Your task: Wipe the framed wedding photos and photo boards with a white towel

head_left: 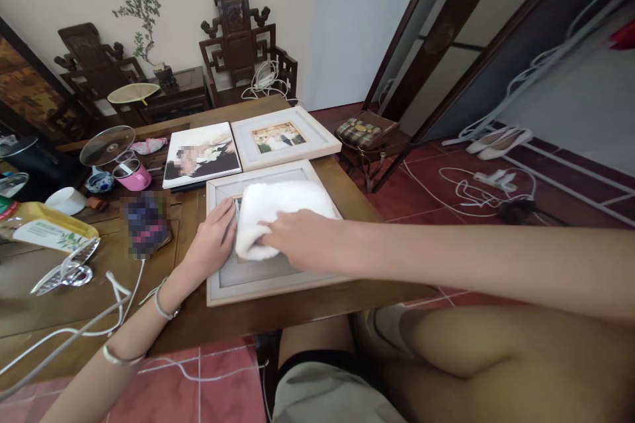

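Note:
A white-framed picture (258, 287) lies flat at the near edge of the wooden table (307, 314). A folded white cloth (278, 208) rests on its glass. My right hand (302, 238) lies on the cloth's near end, fingers curled over and pressing it. My left hand (213, 238) lies flat on the frame's left edge, fingers stretched out and touching the frame. Two thin bangles circle my left wrist.
Two more pictures lie further back: an unframed print (201, 153) and a white-framed photo (284, 137). To the left stand a pink cup (133, 176), a small fan (106, 145), a yellow bag (44, 225) and white cables (99, 317). Carved chairs line the wall.

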Demonstrator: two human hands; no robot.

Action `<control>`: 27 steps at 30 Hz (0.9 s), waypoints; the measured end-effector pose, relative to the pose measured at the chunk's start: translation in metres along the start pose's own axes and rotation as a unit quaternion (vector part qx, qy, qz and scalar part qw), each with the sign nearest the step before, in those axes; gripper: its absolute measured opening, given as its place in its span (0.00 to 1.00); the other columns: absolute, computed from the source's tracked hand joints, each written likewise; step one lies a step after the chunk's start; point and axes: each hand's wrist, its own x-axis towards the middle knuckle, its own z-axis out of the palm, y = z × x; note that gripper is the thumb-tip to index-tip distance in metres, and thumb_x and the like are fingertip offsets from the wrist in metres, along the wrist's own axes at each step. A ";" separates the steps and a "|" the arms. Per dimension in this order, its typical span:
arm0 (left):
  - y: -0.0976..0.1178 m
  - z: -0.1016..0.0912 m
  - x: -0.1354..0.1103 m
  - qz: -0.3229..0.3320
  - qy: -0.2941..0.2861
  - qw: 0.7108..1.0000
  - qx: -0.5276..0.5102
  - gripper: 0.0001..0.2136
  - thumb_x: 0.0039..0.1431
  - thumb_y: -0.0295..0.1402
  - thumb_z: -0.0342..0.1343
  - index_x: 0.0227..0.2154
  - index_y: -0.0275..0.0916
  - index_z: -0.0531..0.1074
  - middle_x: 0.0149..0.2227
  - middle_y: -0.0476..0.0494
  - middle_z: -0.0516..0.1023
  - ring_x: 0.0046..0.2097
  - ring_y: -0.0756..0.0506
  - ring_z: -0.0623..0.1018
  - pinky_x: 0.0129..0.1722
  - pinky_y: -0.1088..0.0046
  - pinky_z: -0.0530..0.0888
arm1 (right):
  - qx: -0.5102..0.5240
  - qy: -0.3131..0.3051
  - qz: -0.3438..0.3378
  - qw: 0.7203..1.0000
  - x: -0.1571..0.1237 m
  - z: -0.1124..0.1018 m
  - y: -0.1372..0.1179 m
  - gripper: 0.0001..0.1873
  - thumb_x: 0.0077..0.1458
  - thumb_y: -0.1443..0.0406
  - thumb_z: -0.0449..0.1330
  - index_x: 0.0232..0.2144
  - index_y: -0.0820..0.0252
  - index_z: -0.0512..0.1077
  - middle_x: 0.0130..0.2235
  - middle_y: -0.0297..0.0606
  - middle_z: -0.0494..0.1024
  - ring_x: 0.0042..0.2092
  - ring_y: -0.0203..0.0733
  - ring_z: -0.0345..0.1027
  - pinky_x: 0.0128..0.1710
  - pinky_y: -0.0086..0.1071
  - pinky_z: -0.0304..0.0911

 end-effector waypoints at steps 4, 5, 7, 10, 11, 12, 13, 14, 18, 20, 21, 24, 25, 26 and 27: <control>-0.003 0.002 -0.002 -0.007 -0.004 1.000 -0.002 0.22 0.69 0.36 0.42 0.61 0.32 0.64 0.65 0.30 0.63 0.67 0.37 0.62 0.65 0.52 0.62 | -0.079 0.063 0.073 0.992 0.031 0.015 0.036 0.33 0.55 0.78 0.51 0.62 0.60 0.64 0.68 0.46 0.55 0.63 0.63 0.54 0.45 0.43 0.68; -0.004 0.003 -0.002 -0.009 -0.005 1.000 -0.003 0.22 0.69 0.36 0.42 0.61 0.31 0.64 0.65 0.30 0.63 0.67 0.37 0.62 0.65 0.52 0.62 | -0.090 0.069 0.093 0.989 0.037 0.017 0.044 0.33 0.55 0.78 0.51 0.63 0.59 0.63 0.69 0.44 0.52 0.65 0.65 0.50 0.46 0.45 0.68; -0.005 0.003 -0.002 -0.011 -0.006 1.000 -0.006 0.22 0.69 0.36 0.42 0.61 0.31 0.64 0.65 0.30 0.63 0.67 0.37 0.62 0.65 0.52 0.62 | -0.102 0.071 0.116 0.985 0.045 0.018 0.053 0.34 0.56 0.78 0.51 0.64 0.59 0.61 0.70 0.42 0.49 0.66 0.67 0.45 0.48 0.50 0.68; -0.006 0.003 -0.003 -0.011 -0.004 1.000 -0.008 0.22 0.69 0.36 0.42 0.61 0.32 0.64 0.65 0.30 0.64 0.67 0.37 0.62 0.65 0.52 0.62 | -0.101 0.059 0.107 0.987 0.045 0.011 0.047 0.31 0.55 0.77 0.52 0.62 0.60 0.65 0.70 0.44 0.49 0.66 0.68 0.47 0.50 0.52 0.66; -0.007 0.003 -0.003 -0.011 -0.002 1.000 -0.008 0.22 0.69 0.36 0.42 0.61 0.32 0.64 0.65 0.30 0.64 0.67 0.37 0.62 0.65 0.51 0.62 | -0.095 0.049 0.096 0.990 0.042 0.008 0.040 0.30 0.55 0.77 0.53 0.60 0.61 0.67 0.70 0.45 0.50 0.65 0.68 0.49 0.50 0.52 0.66; -0.007 0.003 -0.003 -0.010 -0.001 1.000 -0.008 0.22 0.69 0.36 0.43 0.61 0.33 0.64 0.64 0.31 0.64 0.67 0.37 0.62 0.65 0.51 0.63 | -0.087 0.035 0.084 0.992 0.039 0.005 0.032 0.29 0.54 0.77 0.54 0.59 0.62 0.68 0.69 0.47 0.51 0.64 0.68 0.52 0.49 0.51 0.67; -0.007 0.002 -0.003 -0.009 0.001 1.000 -0.008 0.22 0.68 0.36 0.43 0.60 0.33 0.64 0.64 0.30 0.64 0.67 0.37 0.62 0.65 0.51 0.63 | -0.078 0.021 0.071 0.994 0.034 0.002 0.022 0.29 0.54 0.77 0.55 0.58 0.62 0.69 0.68 0.49 0.54 0.62 0.67 0.55 0.47 0.49 0.67; -0.007 0.001 -0.004 -0.007 0.002 1.000 -0.007 0.22 0.68 0.36 0.43 0.60 0.32 0.64 0.64 0.30 0.64 0.67 0.37 0.62 0.65 0.51 0.63 | -0.067 0.005 0.055 0.996 0.029 -0.001 0.011 0.29 0.53 0.77 0.56 0.57 0.62 0.70 0.67 0.50 0.58 0.60 0.65 0.59 0.45 0.46 0.68; -0.006 -0.001 -0.004 -0.004 -0.002 1.000 -0.002 0.22 0.68 0.34 0.41 0.61 0.32 0.63 0.65 0.30 0.63 0.67 0.38 0.61 0.65 0.52 0.62 | -0.029 -0.068 -0.052 0.996 0.005 -0.008 -0.030 0.23 0.48 0.73 0.63 0.49 0.60 0.75 0.55 0.49 0.72 0.46 0.53 0.72 0.35 0.38 0.66; -0.005 -0.001 -0.003 -0.007 -0.003 1.000 -0.002 0.22 0.69 0.34 0.41 0.61 0.33 0.63 0.65 0.32 0.63 0.67 0.38 0.61 0.65 0.52 0.62 | -0.012 -0.084 -0.115 0.990 -0.008 -0.009 -0.043 0.19 0.45 0.70 0.66 0.42 0.61 0.76 0.51 0.48 0.75 0.40 0.49 0.72 0.31 0.37 0.64; -0.004 -0.001 -0.003 -0.009 -0.001 1.000 -0.003 0.21 0.69 0.34 0.41 0.61 0.33 0.63 0.65 0.32 0.63 0.67 0.39 0.61 0.65 0.52 0.61 | -0.004 -0.081 -0.136 0.987 -0.012 -0.010 -0.046 0.16 0.44 0.69 0.66 0.39 0.61 0.76 0.48 0.46 0.76 0.37 0.47 0.72 0.30 0.37 0.63; -0.005 -0.001 -0.003 -0.010 0.004 1.000 -0.011 0.21 0.69 0.33 0.40 0.61 0.32 0.63 0.65 0.31 0.63 0.67 0.39 0.62 0.66 0.53 0.60 | 0.020 -0.060 -0.146 0.987 -0.017 -0.010 -0.049 0.11 0.47 0.68 0.65 0.37 0.59 0.76 0.44 0.42 0.77 0.36 0.45 0.71 0.29 0.36 0.61; -0.006 -0.001 -0.003 -0.007 0.004 1.000 -0.014 0.21 0.69 0.33 0.40 0.61 0.32 0.63 0.65 0.31 0.63 0.67 0.38 0.62 0.66 0.53 0.60 | 0.023 -0.057 -0.130 0.990 -0.015 -0.010 -0.047 0.11 0.49 0.69 0.63 0.38 0.59 0.76 0.45 0.42 0.77 0.38 0.45 0.72 0.29 0.36 0.61; -0.006 -0.002 -0.004 -0.004 0.003 1.000 -0.017 0.21 0.69 0.33 0.40 0.61 0.32 0.63 0.65 0.31 0.63 0.67 0.38 0.62 0.66 0.53 0.60 | 0.024 -0.055 -0.111 0.992 -0.012 -0.009 -0.044 0.12 0.49 0.70 0.62 0.39 0.60 0.76 0.46 0.42 0.77 0.40 0.46 0.72 0.30 0.35 0.62; -0.007 -0.002 -0.004 -0.001 0.002 1.000 -0.020 0.21 0.69 0.32 0.39 0.61 0.33 0.63 0.65 0.32 0.63 0.67 0.38 0.62 0.66 0.53 0.60 | 0.023 -0.049 -0.091 0.994 -0.008 -0.008 -0.040 0.14 0.50 0.72 0.61 0.42 0.60 0.76 0.48 0.43 0.77 0.42 0.47 0.72 0.32 0.35 0.63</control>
